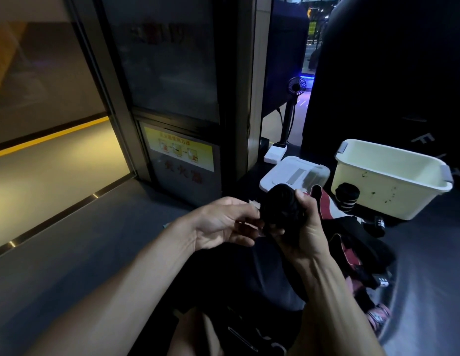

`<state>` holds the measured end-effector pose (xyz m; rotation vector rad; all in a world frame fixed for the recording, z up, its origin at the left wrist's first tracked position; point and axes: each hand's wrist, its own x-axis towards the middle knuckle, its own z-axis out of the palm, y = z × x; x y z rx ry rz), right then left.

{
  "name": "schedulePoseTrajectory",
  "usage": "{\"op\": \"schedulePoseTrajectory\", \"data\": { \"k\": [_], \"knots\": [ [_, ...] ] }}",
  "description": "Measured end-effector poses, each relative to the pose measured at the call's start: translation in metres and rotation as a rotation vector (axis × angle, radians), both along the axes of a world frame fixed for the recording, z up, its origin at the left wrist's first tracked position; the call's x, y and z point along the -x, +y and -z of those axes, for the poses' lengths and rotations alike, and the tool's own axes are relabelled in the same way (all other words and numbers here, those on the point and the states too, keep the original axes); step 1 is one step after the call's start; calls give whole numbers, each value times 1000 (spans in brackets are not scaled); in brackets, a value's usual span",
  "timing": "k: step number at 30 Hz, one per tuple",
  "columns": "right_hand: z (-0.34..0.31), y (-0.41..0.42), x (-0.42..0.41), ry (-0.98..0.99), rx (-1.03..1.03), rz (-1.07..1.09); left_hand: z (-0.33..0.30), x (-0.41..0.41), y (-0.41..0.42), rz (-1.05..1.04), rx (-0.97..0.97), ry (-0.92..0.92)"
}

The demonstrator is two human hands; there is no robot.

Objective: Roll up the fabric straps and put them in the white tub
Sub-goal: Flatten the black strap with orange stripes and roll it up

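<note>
A black fabric strap (281, 204), wound into a thick roll, is held up in front of me. My right hand (304, 227) grips the roll, with thumb and fingers curled round it. My left hand (223, 224) pinches the strap's loose end at the roll's lower left side. The white tub (393, 181) stands on the floor at the right, tilted toward me. A rolled black strap (348, 195) with white stripes lies in front of the tub. A heap of loose black, red and white straps (352, 242) lies under my right hand.
A white lidded box (294, 173) sits left of the tub, a small white device (275, 152) behind it. A small fan (295, 88) on a stand rises behind them. A dark door frame with a yellow sticker (179, 149) is to the left. A large dark object (393, 73) looms behind the tub.
</note>
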<state>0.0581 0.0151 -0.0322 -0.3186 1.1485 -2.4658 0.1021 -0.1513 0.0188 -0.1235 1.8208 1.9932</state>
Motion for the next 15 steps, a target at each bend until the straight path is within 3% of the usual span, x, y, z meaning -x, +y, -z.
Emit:
{"op": "schedulePoseTrajectory", "data": {
  "k": [2,6,12,15],
  "knots": [
    [1,4,4,-4,-9,-25,-2,-1,2,9,-6,2],
    [-6,8,3,89,-256,-7,-6,-1,2,-93,-97,2],
    [0,8,4,427,-422,348,-5,1,2,-229,-177,2],
    [-2,12,3,596,-494,331,-5,2,2,-257,-209,6]
  ]
}}
